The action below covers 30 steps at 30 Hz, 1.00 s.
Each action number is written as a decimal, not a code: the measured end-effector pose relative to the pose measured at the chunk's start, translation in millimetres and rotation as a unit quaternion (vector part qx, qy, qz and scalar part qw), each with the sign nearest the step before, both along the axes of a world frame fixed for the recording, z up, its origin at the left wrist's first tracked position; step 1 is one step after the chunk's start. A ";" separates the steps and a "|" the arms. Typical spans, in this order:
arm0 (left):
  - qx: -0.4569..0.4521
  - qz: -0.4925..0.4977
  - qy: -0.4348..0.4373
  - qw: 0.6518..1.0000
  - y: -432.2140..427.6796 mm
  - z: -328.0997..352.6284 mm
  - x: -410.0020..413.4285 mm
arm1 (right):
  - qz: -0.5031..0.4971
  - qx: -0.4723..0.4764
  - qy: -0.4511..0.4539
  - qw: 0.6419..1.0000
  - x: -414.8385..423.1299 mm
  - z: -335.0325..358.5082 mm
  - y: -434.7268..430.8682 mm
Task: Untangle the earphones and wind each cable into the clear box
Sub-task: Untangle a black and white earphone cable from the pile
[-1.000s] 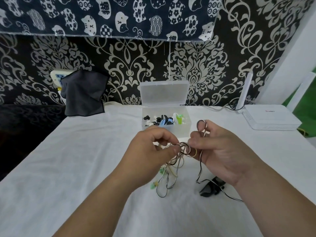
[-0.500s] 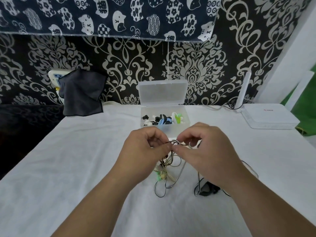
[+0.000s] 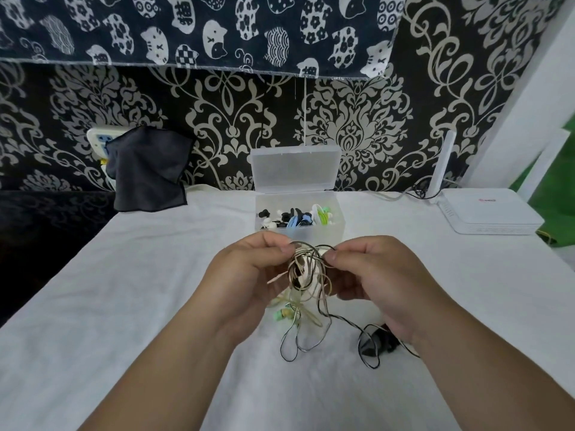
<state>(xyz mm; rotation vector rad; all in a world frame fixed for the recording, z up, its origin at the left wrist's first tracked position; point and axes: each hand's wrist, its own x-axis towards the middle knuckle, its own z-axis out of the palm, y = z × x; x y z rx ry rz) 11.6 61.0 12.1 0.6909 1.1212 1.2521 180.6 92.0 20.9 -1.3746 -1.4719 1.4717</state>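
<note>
Left hand (image 3: pixel 249 275) and right hand (image 3: pixel 373 281) both pinch the top of the tangled earphone cables (image 3: pixel 306 275), fingers curled in tight, holding the knot up just near of the clear box (image 3: pixel 337 227). Loose loops hang onto the white sheet (image 3: pixel 140 306). The box sits open further back, wound earphones inside.

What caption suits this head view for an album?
Left hand and right hand pinch a tangle of earphone cables before the open clear box.
</note>
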 end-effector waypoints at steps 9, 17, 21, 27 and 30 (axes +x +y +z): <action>0.068 -0.059 0.346 0.934 -2.7 -7.3 11.3 | 0.028 0.123 -0.128 0.984 -2.7 -3.1 -2.3; 0.074 0.182 0.245 0.949 -0.1 -7.6 18.0 | 0.017 0.072 -0.185 0.980 -1.5 -3.8 0.1; 0.039 0.196 0.129 0.971 4.8 -6.6 14.3 | 0.019 0.041 -0.205 0.978 0.9 -11.2 4.9; -0.016 0.234 -0.009 0.972 8.6 4.3 -8.1 | -0.037 0.015 -0.219 0.975 9.8 -17.1 13.1; -0.037 0.184 -0.147 0.971 7.2 3.5 -16.3 | -0.048 0.018 -0.235 0.971 9.9 -16.2 16.3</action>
